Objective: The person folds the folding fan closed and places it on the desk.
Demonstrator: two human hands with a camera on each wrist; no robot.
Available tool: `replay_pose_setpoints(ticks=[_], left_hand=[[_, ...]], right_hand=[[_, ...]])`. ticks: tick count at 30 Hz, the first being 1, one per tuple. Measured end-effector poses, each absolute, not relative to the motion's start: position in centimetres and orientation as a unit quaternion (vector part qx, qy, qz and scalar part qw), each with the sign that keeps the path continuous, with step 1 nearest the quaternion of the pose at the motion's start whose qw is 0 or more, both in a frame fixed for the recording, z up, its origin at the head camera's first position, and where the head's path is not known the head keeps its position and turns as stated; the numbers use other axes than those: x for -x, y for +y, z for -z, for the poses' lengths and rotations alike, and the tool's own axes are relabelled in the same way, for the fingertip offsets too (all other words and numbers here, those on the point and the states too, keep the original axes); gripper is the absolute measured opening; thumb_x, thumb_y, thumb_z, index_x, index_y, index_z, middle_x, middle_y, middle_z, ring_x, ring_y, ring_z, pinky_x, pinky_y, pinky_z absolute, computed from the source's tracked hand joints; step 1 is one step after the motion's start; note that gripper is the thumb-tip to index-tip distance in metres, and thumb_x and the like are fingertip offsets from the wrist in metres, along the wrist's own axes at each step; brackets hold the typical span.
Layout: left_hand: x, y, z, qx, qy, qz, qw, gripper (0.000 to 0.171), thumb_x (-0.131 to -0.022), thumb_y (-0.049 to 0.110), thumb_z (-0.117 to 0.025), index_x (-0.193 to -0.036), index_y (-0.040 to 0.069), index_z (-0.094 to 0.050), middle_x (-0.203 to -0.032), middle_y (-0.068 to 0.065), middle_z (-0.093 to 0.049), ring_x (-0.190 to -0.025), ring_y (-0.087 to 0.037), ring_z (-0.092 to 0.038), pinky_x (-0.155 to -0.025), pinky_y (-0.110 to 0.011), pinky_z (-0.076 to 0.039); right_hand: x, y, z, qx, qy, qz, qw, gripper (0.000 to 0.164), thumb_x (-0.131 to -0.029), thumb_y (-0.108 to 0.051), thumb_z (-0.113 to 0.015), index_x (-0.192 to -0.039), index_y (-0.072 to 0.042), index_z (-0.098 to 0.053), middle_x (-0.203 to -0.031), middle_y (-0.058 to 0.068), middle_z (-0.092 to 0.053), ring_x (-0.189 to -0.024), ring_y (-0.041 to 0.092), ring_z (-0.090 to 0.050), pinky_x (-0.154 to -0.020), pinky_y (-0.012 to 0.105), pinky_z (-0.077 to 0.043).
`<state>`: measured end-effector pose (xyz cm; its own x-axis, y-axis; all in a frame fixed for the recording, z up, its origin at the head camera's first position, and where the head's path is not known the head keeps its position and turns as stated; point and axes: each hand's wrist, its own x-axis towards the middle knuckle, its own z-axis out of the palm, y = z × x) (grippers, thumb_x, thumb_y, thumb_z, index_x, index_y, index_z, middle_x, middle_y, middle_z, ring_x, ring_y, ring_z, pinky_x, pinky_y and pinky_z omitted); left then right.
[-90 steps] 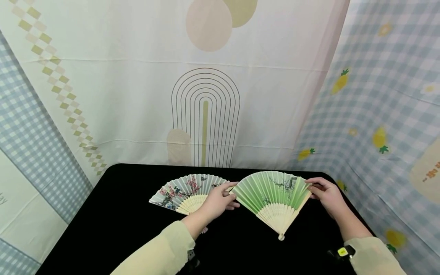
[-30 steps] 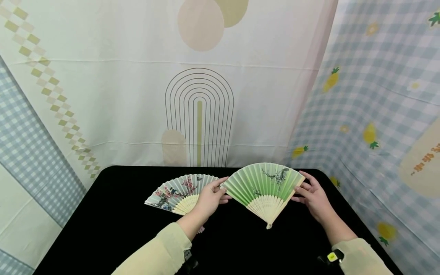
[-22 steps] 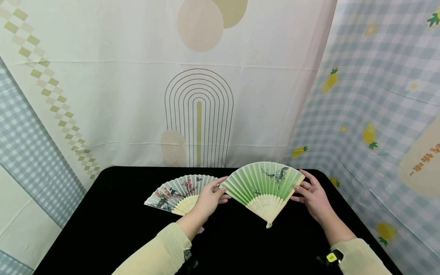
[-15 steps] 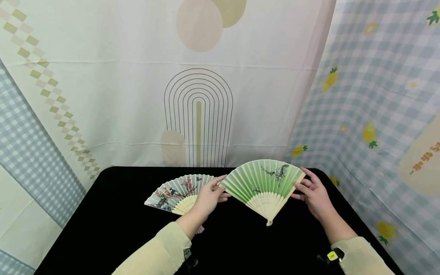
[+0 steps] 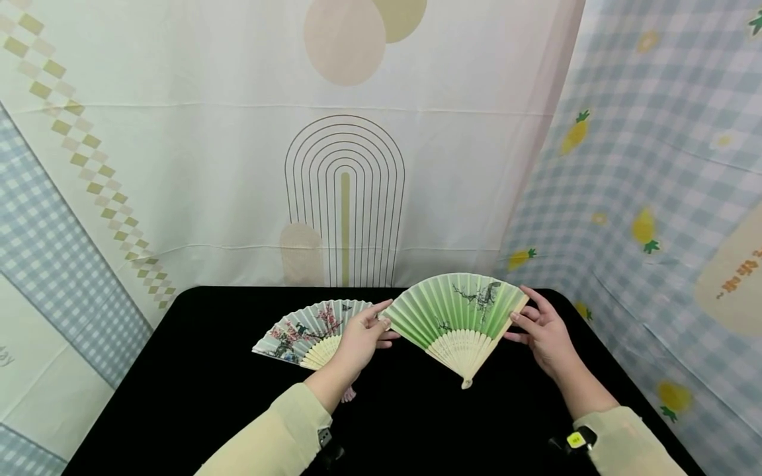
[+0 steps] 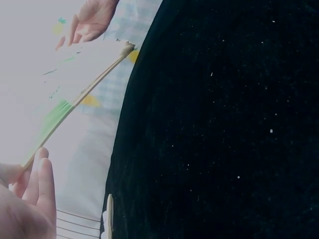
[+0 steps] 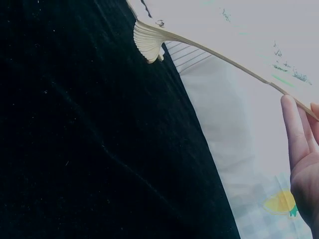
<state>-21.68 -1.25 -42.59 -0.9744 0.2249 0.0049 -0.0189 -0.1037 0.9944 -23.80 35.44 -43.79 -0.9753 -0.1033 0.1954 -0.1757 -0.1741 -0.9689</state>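
A green folding fan [image 5: 455, 311], spread wide with a dark branch print, is held up between both hands in the head view. My left hand [image 5: 360, 337] pinches its left outer edge between thumb and fingers. On the other side my right hand [image 5: 544, 334] pinches the right outer rib near the top. The fan's pivot points down toward me. Behind my left wrist lies a second spread folding fan [image 5: 303, 330], pale with pink blossoms; the hand and forearm cover part of it. In the left wrist view the green fan [image 6: 60, 112] looks washed out by light.
Both fans are over a black-covered table [image 5: 238, 423]. A pink tassel [image 5: 348, 395] shows beside the left forearm. A white printed curtain [image 5: 238, 165] hangs behind the table, and a blue checked curtain [image 5: 643, 165] closes off the right side.
Compared with three seconds ago, the green fan and both hands have come up and a little left in the head view. The blossom fan stays on the table.
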Motion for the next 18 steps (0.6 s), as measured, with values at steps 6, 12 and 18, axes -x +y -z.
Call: replay_pose_setpoints(ticks=[6,12,18], left_hand=[[21.5,-1.1,42.2,-0.072,0.660,-0.744,0.076,0.044,-0.102,0.006,-0.053,-0.147,0.007,-0.049,-0.091,-0.012,-0.063,-0.103,-0.044,-0.066,-0.087,-0.051,-0.057],[22.1,-0.8,43.3,-0.068,0.661,-0.744,0.060,0.044,-0.102,0.007,-0.054,-0.146,0.009,-0.050,-0.097,-0.023,-0.063,-0.102,-0.044,-0.066,-0.085,-0.051,-0.058],[21.8,-1.0,42.4,-0.068,0.657,-0.747,0.069,0.043,-0.103,0.006,-0.053,-0.146,0.008,-0.050,-0.104,-0.028,-0.062,-0.103,-0.043,-0.066,-0.085,-0.048,-0.058]], right_hand=[[23.7,35.2,43.6,-0.102,-0.645,-0.757,0.022,0.068,-0.099,0.000,-0.057,-0.157,-0.017,-0.026,-0.098,-0.002,-0.068,-0.091,0.014,-0.069,-0.072,0.034,-0.062],[23.7,34.8,43.3,-0.104,-0.650,-0.752,0.029,0.067,-0.099,0.000,-0.058,-0.156,-0.017,-0.028,-0.088,-0.003,-0.062,-0.085,0.010,-0.064,-0.072,0.034,-0.062],[23.6,34.4,42.9,-0.103,-0.665,-0.739,0.035,0.064,-0.099,-0.002,-0.059,-0.154,-0.018,-0.032,-0.085,-0.004,-0.059,-0.085,0.010,-0.063,-0.071,0.034,-0.062]])
